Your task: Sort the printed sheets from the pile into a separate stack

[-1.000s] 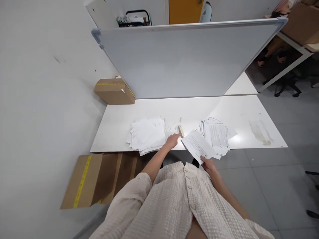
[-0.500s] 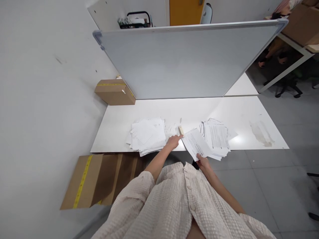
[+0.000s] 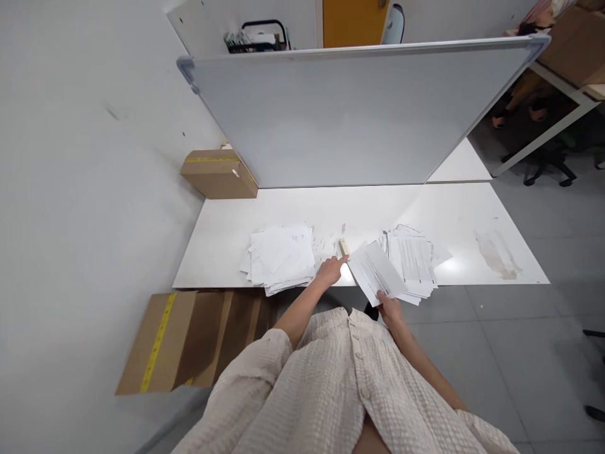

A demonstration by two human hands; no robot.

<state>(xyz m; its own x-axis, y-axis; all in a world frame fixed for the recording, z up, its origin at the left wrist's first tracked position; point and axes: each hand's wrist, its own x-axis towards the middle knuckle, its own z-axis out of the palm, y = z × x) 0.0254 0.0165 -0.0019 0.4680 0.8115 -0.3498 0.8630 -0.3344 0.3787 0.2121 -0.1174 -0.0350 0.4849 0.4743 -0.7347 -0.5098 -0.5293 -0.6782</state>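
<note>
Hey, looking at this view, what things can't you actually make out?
All in the head view:
- Print on the sheet in the right hand: too small to read.
- Near end of the small pale object: hidden by the left hand's fingertip.
- Lower part of the black-framed rack: blocked by the whiteboard.
- Lower sheets of the left paper pile: covered by those on top.

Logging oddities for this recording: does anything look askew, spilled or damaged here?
A grey-brown smudge marks the white table near its right end; spill or wear, I cannot tell. The left paper stack and right paper stack look askew, sheets jutting out unevenly.
</note>
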